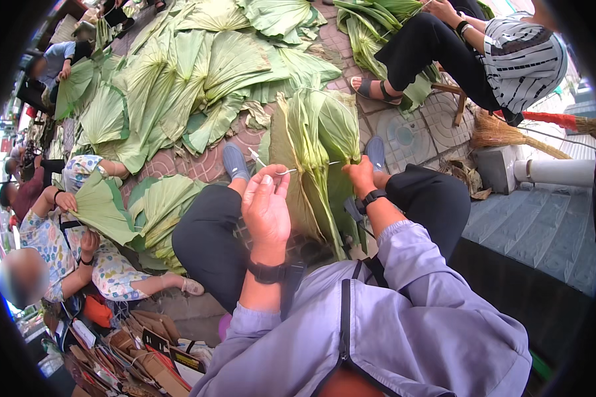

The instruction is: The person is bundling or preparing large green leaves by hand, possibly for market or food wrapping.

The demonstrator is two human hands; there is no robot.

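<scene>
A bundle of large folded green leaves (312, 154) stands upright between my knees, its stems pointing down towards me. Just left of it, my left hand (267, 203) pinches a thin white cord (288, 171) between thumb and fingers, palm turned up. A white piece of the cord sticks out beyond the fingertips. My right hand (360, 176) is closed at the bundle's right side, gripping the gathered base of a folded leaf (338, 126). A short bit of white cord shows across the stems between the hands; its course behind them is hidden.
Many flattened leaves (188, 74) cover the paving ahead. A person in a floral outfit (44, 238) handles leaves at left; another (521, 59) sits at upper right. Straw brooms (496, 131), a white pipe (556, 172) and a grey block (496, 168) lie right. Flattened cardboard (144, 357) is at lower left.
</scene>
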